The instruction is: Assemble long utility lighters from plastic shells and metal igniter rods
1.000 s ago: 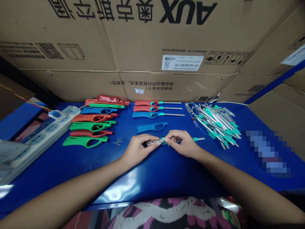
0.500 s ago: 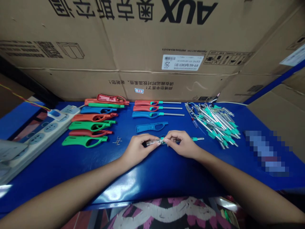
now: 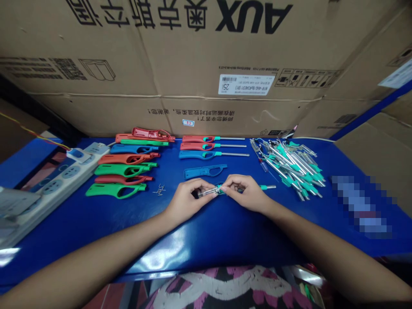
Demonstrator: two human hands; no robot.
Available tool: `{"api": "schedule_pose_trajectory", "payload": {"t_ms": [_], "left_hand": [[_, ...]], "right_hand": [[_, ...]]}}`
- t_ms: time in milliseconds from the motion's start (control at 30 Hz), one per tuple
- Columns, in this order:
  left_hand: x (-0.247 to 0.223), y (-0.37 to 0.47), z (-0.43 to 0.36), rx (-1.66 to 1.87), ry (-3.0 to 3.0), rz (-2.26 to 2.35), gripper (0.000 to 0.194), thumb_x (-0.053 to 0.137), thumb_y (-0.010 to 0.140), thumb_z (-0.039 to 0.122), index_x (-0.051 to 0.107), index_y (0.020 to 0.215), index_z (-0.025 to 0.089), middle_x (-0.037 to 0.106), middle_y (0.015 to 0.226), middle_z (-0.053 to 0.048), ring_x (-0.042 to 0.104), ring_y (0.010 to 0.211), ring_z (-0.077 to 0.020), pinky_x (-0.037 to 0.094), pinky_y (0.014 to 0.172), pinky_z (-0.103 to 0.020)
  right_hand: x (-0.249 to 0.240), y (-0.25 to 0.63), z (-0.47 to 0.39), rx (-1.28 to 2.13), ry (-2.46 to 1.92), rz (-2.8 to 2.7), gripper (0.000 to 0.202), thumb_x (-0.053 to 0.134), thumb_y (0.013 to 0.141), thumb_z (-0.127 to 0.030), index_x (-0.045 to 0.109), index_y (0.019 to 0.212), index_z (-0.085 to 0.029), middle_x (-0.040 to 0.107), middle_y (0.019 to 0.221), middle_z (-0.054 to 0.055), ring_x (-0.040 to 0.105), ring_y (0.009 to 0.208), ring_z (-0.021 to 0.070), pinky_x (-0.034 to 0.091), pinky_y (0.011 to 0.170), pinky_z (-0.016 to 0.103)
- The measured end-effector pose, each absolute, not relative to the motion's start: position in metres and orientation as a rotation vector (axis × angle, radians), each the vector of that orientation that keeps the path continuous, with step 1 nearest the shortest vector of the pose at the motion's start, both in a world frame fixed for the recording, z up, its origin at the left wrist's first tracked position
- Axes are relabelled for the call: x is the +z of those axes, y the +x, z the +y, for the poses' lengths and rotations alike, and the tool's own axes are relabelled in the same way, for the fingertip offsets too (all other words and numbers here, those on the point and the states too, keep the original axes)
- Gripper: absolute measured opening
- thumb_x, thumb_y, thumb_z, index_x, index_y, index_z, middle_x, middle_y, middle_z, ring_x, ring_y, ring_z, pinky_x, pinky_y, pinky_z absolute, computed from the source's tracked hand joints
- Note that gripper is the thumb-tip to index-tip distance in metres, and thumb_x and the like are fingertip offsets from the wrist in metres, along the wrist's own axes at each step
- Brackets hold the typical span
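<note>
Between finger and thumb, my left hand (image 3: 186, 198) grips a clear lighter fuel tank (image 3: 207, 192) with a metal end and a teal part at its right. My right hand (image 3: 247, 194) is closed in a pinch at that right end; what exactly its fingertips hold is too small to make out. Beyond the right knuckles a metal lighter tube (image 3: 270, 187) with a teal collar sticks out, the rest of it covered by the hand. Just behind both hands lies a blue lighter casing half (image 3: 204, 171).
Three assembled lighters (image 3: 213, 146) lie at the back. Coloured casings (image 3: 124, 169) line the left, near small screws (image 3: 159, 190) and a power strip (image 3: 61, 189). To the right are a pile of tube assemblies (image 3: 291, 165), a screwdriver (image 3: 264, 166) and a pixelated object (image 3: 362, 206). Cardboard (image 3: 180, 64) stands behind.
The fingers of my right hand have shifted very slightly at the tank's end. Both hands otherwise keep their place, and the view has moved a little.
</note>
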State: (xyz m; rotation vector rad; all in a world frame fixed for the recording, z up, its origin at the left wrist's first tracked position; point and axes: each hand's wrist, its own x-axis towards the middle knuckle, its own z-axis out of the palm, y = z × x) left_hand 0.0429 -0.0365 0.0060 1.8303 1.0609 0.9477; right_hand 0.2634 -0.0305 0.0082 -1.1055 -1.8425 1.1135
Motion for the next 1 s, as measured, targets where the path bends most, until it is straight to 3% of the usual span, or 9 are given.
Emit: {"api": "schedule_pose_trajectory", "payload": {"t_ms": [300, 633, 1000], "left_hand": [[0.0073, 0.0447, -0.0357, 0.944, 1.834, 1.051, 0.011, 0.075, 0.082, 0.027, 0.076, 0.089, 0.018, 0.076, 0.084, -0.003, 0.064, 0.069, -0.0127, 0.048, 0.063, -0.023], [0.0084, 0.0457, -0.0364, 0.960, 1.839, 1.069, 0.013, 0.073, 0.085, 0.029, 0.077, 0.091, 0.018, 0.076, 0.082, -0.003, 0.064, 0.066, -0.0126, 0.048, 0.060, -0.022], [0.0061, 0.0445, -0.0366, 0.986, 1.877, 1.009, 0.015, 0.074, 0.082, 0.030, 0.078, 0.090, 0.017, 0.076, 0.082, -0.005, 0.064, 0.066, -0.0132, 0.049, 0.061, -0.023]], "right_hand": [[0.0066, 0.2600, -0.0329, 1.048, -1.144, -1.849, 0.024, 0.064, 0.088, -0.036, 0.069, 0.076, -0.016, 0.053, 0.061, -0.002, 0.041, 0.051, 0.0077, 0.033, 0.049, 0.022], [0.0141, 0.2654, -0.0283, 1.316, -1.130, -1.739, 0.031, 0.068, 0.084, -0.046, 0.067, 0.078, -0.015, 0.062, 0.067, 0.002, 0.050, 0.054, 0.0096, 0.040, 0.053, 0.024], [0.0133, 0.2629, -0.0328, 1.166, -1.061, -1.862, 0.028, 0.065, 0.089, -0.040, 0.070, 0.076, -0.015, 0.063, 0.071, 0.003, 0.050, 0.058, 0.0099, 0.039, 0.054, 0.023]]}}
